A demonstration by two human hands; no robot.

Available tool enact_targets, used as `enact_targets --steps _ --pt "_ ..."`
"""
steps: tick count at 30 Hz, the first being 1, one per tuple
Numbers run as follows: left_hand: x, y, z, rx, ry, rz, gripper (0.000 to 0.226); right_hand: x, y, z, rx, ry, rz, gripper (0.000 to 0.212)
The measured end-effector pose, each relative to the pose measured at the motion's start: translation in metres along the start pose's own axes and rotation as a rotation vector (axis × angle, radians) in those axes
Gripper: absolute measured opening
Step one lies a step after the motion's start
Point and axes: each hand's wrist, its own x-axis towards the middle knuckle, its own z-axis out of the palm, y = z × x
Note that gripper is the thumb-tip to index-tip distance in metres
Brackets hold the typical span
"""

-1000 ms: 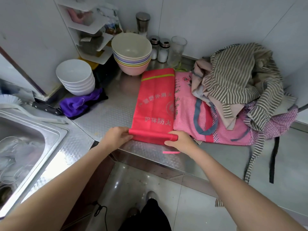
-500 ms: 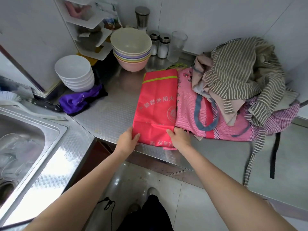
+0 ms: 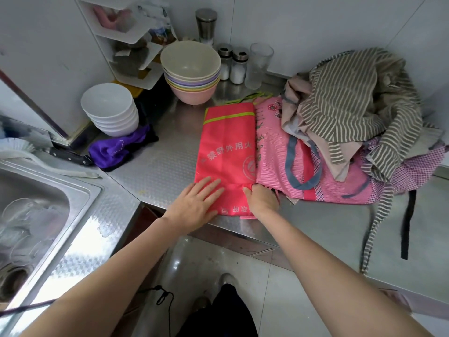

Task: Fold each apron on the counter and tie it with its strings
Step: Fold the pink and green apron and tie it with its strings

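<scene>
A red apron with white printed characters and a green-yellow stripe lies folded into a long strip on the steel counter. Its near end is folded up over the strip. My left hand lies flat with spread fingers on that folded near end. My right hand pinches the fold's right edge between thumb and fingers. Right of the red apron lies a pink apron with a blue-grey strap. A heap of striped aprons and a checked one sits on top of it.
Stacked pastel bowls, white bowls, shakers and a glass stand at the back. A purple cloth and a knife lie at left. The sink is at far left. Apron strings hang over the counter's front edge.
The near end of the red apron has been folded up and away from me. My left hand has gone from gripping the edge to pressing flat on the fold.
</scene>
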Motion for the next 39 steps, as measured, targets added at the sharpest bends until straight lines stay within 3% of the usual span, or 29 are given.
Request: enact_targets --steps 3,6,8,11,13,15,21,25,27,30,39 --pt "0.003 0.001 0.010 0.064 -0.270 0.057 0.086 0.003 0.006 -0.003 0.090 -0.032 -0.015 0.036" --pt "0.000 -0.005 0.017 -0.018 -0.262 0.044 0.077 -0.004 0.015 -0.011 0.110 0.136 -0.127 0.024" --pt "0.001 -0.007 0.016 -0.064 -0.209 0.027 0.072 -0.012 0.018 -0.017 -0.024 0.202 -0.326 0.049" --pt "0.003 -0.009 0.014 -0.084 -0.218 0.002 0.069 -0.019 0.020 -0.013 -0.250 -0.039 -0.575 0.076" --pt "0.002 -0.010 0.009 -0.091 -0.313 -0.040 0.071 -0.020 0.023 -0.003 -0.311 -0.211 -0.564 0.089" --pt "0.003 -0.013 0.000 -0.159 -0.298 -0.057 0.075 -0.019 0.027 0.001 -0.305 -0.242 -0.551 0.095" --pt "-0.006 -0.023 -0.014 -0.475 -0.186 -0.156 0.080 -0.029 0.035 -0.006 -0.337 -0.078 -0.636 0.067" --pt "-0.008 -0.024 -0.014 -0.795 -0.009 -0.394 0.048 -0.034 0.029 -0.005 -0.056 0.022 -0.466 0.031" --pt "-0.007 -0.024 -0.012 -0.998 0.095 -0.587 0.032 -0.024 0.028 -0.006 0.233 -0.064 -0.324 0.014" --pt "-0.005 -0.016 -0.007 -1.052 0.201 -0.775 0.023 -0.017 0.024 -0.007 0.642 -0.256 -0.128 0.028" --pt "-0.007 0.006 0.002 -0.697 0.203 -0.704 0.032 -0.001 0.005 0.008 0.070 0.016 -0.067 0.049"
